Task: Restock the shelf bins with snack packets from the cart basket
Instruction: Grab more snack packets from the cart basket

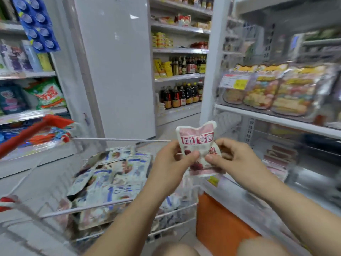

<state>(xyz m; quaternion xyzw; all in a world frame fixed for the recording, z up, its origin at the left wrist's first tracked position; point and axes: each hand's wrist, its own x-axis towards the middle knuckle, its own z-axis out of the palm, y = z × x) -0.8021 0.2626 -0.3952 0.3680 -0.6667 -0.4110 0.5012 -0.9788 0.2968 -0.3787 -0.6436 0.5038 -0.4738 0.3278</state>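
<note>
A pink and white snack packet (197, 139) with red lettering is held upright between both hands, above the right edge of the cart. My left hand (170, 163) pinches its lower left side and my right hand (234, 157) pinches its lower right side. Below and to the left, the wire cart basket (118, 207) holds several blue and white snack packets (118, 174) piled loosely. On the right, a clear shelf bin (276, 157) holds pink packets, blurred.
The right shelving (276, 119) carries large yellow-topped snack bags (263, 89) on its upper level. An orange box (221, 226) sits on the floor beside the cart. A white pillar stands ahead, bottles on shelves behind it. Left shelves hold detergent bags and a red basket (36, 130).
</note>
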